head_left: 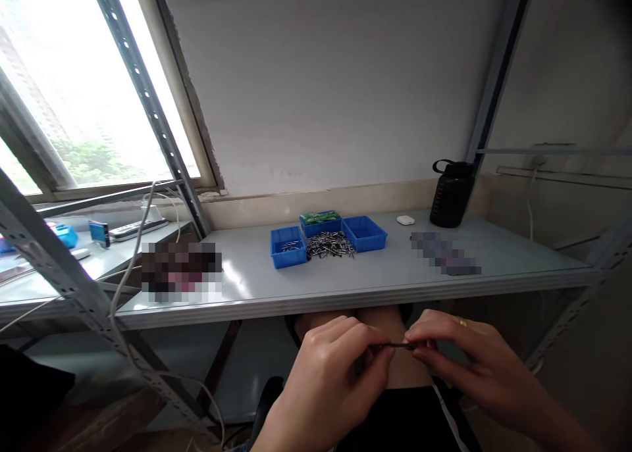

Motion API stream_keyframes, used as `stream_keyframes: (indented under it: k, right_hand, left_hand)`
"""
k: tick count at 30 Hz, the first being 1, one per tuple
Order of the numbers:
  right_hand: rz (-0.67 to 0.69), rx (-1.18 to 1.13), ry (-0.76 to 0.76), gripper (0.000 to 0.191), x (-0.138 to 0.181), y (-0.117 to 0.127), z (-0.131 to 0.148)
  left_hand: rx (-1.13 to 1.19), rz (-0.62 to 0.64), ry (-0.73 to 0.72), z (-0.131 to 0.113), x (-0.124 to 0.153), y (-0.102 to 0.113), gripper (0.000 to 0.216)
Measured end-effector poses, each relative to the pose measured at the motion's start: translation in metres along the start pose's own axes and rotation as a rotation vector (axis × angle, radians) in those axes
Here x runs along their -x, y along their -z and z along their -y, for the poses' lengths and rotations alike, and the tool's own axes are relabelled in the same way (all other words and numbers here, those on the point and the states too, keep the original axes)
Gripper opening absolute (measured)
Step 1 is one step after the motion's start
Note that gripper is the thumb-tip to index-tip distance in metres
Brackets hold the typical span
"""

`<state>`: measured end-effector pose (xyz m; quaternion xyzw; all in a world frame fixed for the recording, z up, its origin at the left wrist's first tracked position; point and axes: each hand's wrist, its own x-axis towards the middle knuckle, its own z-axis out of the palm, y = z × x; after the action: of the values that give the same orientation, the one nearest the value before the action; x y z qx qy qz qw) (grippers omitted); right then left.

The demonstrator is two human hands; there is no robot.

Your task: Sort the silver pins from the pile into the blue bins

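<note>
Both hands below bench (pixel 345 287) edge: left hand (pixel 328 373) and right hand (pixel 464 360) fingers pinched shut on opposite ends of one thin dark pin (pixel 397 346).

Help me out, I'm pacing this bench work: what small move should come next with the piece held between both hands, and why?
Probably raise the thin dark piece up over the table. The left hand and right hand pinch it below the table edge, over the lap, away from the blue bins and loose metal pile.
</note>
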<state>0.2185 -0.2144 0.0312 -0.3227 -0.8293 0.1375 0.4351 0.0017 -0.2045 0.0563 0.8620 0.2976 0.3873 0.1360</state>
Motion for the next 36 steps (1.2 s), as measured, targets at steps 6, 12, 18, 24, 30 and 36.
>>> stream_keyframes:
  k: [6,12,18,24,30,36]
  right_hand:
    - [0.005,0.021,0.022,0.021,0.0,0.0011,-0.0004]
    - [-0.03,0.041,0.062,0.016,-0.0037,0.0022,0.0042]
    - [-0.018,0.053,0.019,0.016,-0.0022,-0.0011,0.0037]
    - [-0.022,0.01,0.041,0.022,0.0008,-0.0018,0.0025]
    - [-0.034,-0.019,0.054,0.021,0.0007,-0.0019,0.0042]
    - [-0.018,-0.079,0.035,0.022,0.0002,-0.005,0.006]
  left_hand:
    - [0.029,-0.027,-0.025,-0.0012,-0.0013,-0.0004,0.008]
    - [0.01,-0.017,-0.033,-0.002,-0.0019,-0.0017,0.009]
    - [0.007,0.037,-0.017,-0.0019,-0.0013,-0.004,0.013]
    - [0.018,0.036,-0.039,-0.0042,-0.0021,-0.0058,0.011]
    - [0.021,0.042,-0.051,-0.0025,-0.0017,-0.0075,0.01]
    - [0.013,0.039,-0.045,-0.0042,-0.0016,-0.0049,0.011]
